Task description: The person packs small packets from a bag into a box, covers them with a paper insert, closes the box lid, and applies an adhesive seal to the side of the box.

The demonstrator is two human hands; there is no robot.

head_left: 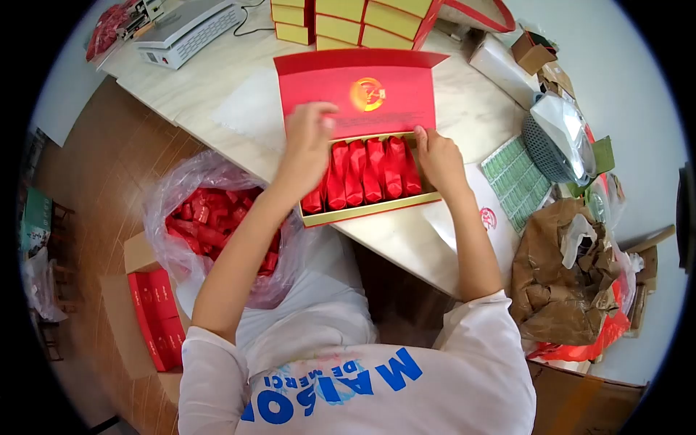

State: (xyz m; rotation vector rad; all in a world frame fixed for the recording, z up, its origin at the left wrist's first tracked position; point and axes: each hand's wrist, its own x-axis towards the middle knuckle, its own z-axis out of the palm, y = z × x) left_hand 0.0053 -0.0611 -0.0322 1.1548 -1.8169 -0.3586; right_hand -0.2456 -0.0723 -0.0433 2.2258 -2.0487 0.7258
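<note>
A red gift box with gold edges sits open at the table's front edge. Its lid stands raised and bears a round gold emblem. Inside, several shiny red foil packets stand side by side in a row. My right hand grips the box's right back corner, thumb on top and the other fingers hidden. My left hand is over the box's left end, in front of the lid. Its fingers are smeared by motion, so I cannot make out whether they hold anything.
On my lap rests a clear plastic bag of red packets. Left of it, an open carton contains red boxes. Stacked gold-and-red boxes and a scale stand behind. To the right are a green patterned sheet, a grey basket and a brown bag.
</note>
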